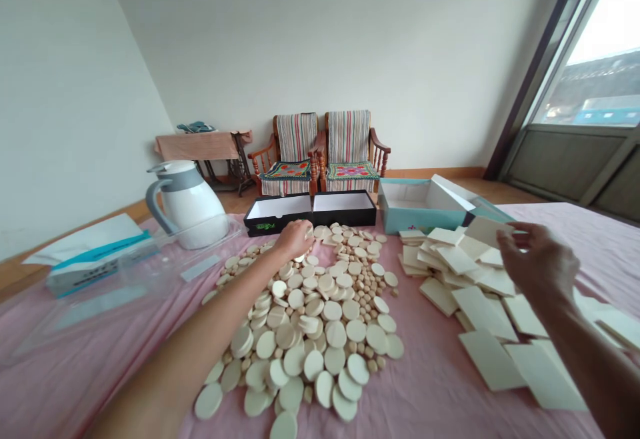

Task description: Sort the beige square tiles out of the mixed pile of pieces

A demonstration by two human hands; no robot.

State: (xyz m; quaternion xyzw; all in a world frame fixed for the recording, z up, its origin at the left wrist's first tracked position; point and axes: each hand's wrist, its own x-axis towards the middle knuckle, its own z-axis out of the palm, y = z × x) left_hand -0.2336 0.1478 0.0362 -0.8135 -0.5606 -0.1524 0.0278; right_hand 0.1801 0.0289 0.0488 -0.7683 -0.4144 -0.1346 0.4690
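The flat round cream-coloured discs (300,352) are lying in a wide, loose heap on a pink fabric sheet (430,392), and some of them are overlapping like fallen coins. Their surfaces are looking smooth and matt, but I cannot tell the material. Small round cream-coloured pieces (381,361) are lying between and beside the discs. To the right of this heap, flat rectangular cream-coloured tiles (490,359) are lying in a scattered, overlapping group, with thin straight edges and square corners.

The left forearm (200,319) is reaching forward over the heap, and the left hand (295,239) is bending down at its far end, with the fingers curled. A pale disc is showing at the fingertips, but I cannot tell surely if the hand is gripping it. The right forearm (585,352) is rising from the lower right corner, and the right hand (537,259) is hanging just above the tiles. Its fingers are curved and partly open, and it is gripping nothing that I can see.

Beyond the heap, two open black cardboard boxes (279,215) are standing side by side, touching each other, and their white insides are showing. An open teal cardboard box (400,215) is standing behind the tiles. On the left, a white and grey vacuum jug (187,205) is standing near a transparent plastic sheet (105,312).
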